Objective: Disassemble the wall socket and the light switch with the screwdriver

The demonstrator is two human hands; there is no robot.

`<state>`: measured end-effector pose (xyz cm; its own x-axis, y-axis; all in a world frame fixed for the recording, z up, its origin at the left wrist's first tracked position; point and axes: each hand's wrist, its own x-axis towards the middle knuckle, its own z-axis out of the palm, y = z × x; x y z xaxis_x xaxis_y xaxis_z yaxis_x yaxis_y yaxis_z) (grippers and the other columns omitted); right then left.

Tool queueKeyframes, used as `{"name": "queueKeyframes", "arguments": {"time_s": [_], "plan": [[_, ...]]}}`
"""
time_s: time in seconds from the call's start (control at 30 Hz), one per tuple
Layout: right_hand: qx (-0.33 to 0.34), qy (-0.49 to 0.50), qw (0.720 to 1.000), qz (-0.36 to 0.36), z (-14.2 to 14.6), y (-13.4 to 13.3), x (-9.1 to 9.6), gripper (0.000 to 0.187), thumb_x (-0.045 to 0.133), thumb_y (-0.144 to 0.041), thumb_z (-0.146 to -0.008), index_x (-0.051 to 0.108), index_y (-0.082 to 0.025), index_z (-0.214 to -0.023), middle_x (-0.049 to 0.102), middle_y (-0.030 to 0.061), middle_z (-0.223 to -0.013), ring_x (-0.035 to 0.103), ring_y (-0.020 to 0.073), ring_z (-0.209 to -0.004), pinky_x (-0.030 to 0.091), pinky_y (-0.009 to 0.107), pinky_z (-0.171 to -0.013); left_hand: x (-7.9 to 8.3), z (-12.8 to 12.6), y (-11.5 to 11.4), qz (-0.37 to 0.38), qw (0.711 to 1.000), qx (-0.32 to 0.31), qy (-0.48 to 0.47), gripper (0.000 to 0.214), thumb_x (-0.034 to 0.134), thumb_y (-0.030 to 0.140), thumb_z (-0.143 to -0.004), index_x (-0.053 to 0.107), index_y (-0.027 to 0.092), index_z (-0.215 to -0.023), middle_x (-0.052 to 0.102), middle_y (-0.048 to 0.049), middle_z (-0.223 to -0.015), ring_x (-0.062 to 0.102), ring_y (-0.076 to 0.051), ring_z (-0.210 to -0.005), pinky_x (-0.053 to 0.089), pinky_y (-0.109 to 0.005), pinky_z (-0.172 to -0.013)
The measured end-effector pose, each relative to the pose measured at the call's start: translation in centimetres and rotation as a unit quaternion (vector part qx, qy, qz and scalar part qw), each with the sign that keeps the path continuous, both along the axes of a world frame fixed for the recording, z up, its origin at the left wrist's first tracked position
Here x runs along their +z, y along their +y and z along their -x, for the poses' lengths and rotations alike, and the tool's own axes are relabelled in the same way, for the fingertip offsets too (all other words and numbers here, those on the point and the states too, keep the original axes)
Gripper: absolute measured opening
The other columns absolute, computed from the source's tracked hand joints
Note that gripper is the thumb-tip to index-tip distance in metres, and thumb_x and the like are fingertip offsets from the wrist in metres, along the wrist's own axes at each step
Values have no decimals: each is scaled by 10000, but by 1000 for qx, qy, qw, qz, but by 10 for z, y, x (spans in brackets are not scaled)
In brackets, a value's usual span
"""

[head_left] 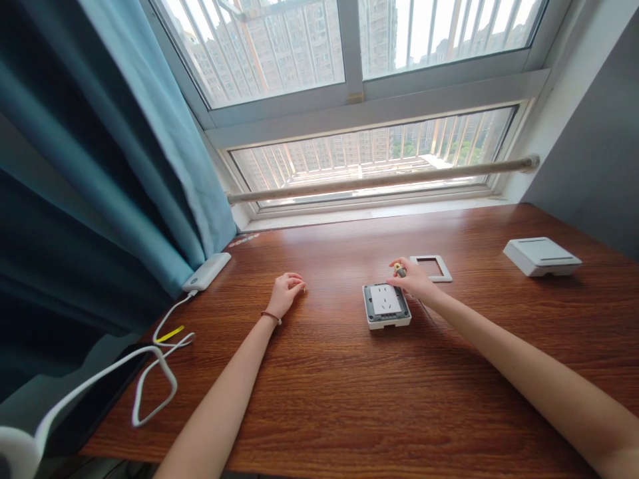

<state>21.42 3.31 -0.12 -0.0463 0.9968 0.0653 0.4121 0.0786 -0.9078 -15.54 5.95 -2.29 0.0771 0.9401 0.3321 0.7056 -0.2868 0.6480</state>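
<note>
A wall socket module (386, 305) with a grey surround and white face lies flat on the wooden desk (329, 372). My right hand (414, 278) rests at its far right corner, fingers closed on a small yellowish tool handle (399, 269). Just behind that hand lies a white square frame (432, 267) with an empty middle. My left hand (287, 293) lies on the desk well left of the socket, fingers loosely curled, holding nothing that I can see. A thin band circles the left wrist.
A white boxed switch unit (542, 256) sits at the far right. A white power bank (207, 271) with a looping white cable (154, 372) lies at the left edge beside a blue curtain (100, 166). A window (364, 153) runs behind the desk.
</note>
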Motion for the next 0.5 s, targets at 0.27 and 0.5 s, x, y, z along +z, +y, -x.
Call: {"name": "queueKeyframes", "arguments": {"time_s": [0.27, 0.5], "plan": [[-20, 2, 1000, -12, 2, -2, -4, 364, 672, -258, -586, 542, -182, -918, 552, -21, -695, 503, 120, -565, 381, 227, -499, -5, -2, -1, 1, 998, -6, 55, 185, 575, 314, -731, 676, 187, -642, 629, -41, -886, 509, -209, -935, 328, -402, -940], [-22, 7, 1000, -16, 4, -4, -3, 354, 672, -262, -584, 547, -183, -905, 552, -23, -684, 515, 131, -593, 394, 241, -536, -3, 3, 1, 5, 998, -22, 59, 177, 577, 308, -727, 679, 189, -643, 621, -46, -902, 519, -213, -936, 345, -405, -932]]}}
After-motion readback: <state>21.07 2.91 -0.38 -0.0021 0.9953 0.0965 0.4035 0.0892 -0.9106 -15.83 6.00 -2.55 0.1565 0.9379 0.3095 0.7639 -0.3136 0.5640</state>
